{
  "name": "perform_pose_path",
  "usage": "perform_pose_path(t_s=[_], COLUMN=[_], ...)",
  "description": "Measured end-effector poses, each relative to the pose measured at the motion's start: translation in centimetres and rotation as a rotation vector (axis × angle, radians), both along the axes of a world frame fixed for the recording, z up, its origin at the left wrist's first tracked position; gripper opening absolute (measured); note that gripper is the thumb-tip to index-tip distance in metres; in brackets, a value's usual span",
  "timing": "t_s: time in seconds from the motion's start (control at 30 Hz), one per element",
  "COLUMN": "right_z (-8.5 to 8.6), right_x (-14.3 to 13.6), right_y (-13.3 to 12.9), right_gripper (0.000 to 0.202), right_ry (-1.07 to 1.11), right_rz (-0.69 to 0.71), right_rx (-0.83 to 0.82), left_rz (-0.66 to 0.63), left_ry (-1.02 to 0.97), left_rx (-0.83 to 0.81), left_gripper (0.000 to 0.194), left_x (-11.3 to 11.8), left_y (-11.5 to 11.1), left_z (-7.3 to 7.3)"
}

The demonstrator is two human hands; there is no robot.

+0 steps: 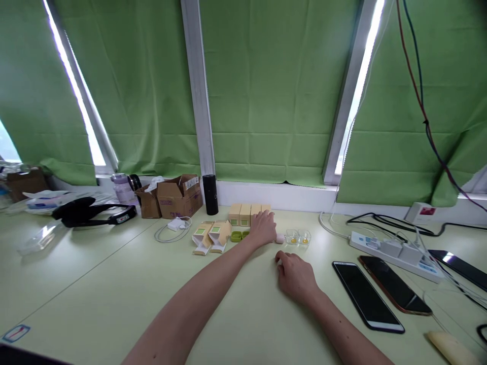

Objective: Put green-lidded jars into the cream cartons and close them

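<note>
Both forearms enter from the bottom edge, and we follow them up to the hands. Our left hand (pixel 263 229) reaches far out, fingers draped loosely over the right end of a row of small tan boxes (pixel 244 213); whether it clasps the end box or only rests on it, we cannot tell. Our right hand (pixel 296 276) lies on the pale green table (pixel 95 284), curled with fingertips down, and we cannot tell if it pinches anything.

The row's long axis runs nine to three, at twelve o'clock from the left hand. The left hand is on it; the right hand sits well apart, at five o'clock from the row.

A small pinkish piece (pixel 280 238) lies just beside the left hand at three o'clock, then two clear cups with yellow bits (pixel 298 236). Green lids (pixel 238 235) and two opened tan boxes lying flat (pixel 210 237) are at nine o'clock.

Further out:
- two phones (pixel 380 296) at three o'clock of the right hand
- power strip (pixel 395 251) beyond
- cardboard box (pixel 178 196) and black cylinder (pixel 210 194) toward eleven.
</note>
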State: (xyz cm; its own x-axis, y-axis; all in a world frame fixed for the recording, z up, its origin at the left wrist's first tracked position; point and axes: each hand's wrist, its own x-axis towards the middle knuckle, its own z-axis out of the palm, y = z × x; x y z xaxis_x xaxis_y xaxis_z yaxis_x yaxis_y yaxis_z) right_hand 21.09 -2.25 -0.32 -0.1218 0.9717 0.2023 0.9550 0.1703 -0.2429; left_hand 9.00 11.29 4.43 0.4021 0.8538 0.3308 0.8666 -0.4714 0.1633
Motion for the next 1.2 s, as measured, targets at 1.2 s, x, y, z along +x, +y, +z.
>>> perform_pose_path(t_s=[1.2], right_z=[-0.6], right_x=[-0.3], right_y=[0.2], right_gripper=[0.023], right_ry=[0.183], right_rz=[-0.016], right_rx=[0.113], left_rz=[-0.143], left_ry=[-0.087], left_rx=[0.091], left_gripper=[0.044], left_x=[-9.3], left_y=[-8.4], left_z=[0.2])
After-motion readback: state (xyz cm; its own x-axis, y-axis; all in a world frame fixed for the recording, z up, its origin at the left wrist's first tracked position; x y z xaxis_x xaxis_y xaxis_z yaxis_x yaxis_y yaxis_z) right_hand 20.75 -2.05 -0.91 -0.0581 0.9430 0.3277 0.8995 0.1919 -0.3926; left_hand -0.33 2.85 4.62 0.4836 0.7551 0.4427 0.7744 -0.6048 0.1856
